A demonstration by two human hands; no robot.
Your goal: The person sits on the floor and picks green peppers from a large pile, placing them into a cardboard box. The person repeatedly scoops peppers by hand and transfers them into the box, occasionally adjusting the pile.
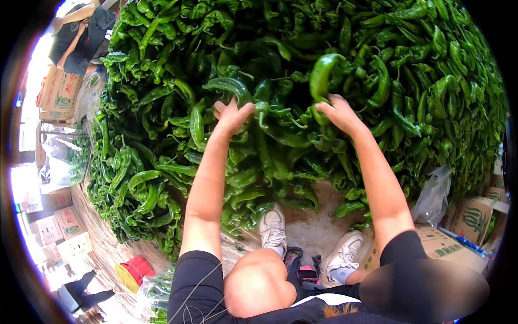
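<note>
A large heap of long green peppers (291, 139) fills the space before me. My left hand (234, 116) reaches into it, thumb and fingers around the lower end of a dark green curved pepper (230, 85); the fingertips are partly hidden among the peppers. Beside that thumb lies another pepper with a curled stem (262, 108). To the right, my right hand (340, 113) holds a bright green, bent pepper (321, 75) upright by its lower end, slightly above the heap.
Clear plastic (435, 194) and a cardboard box (449, 247) lie at my right. Printed cartons (60, 91) stand at the far left near another person (81, 38). A red bucket-like object (137, 270) is at lower left. My shoes (273, 227) touch the heap's near edge.
</note>
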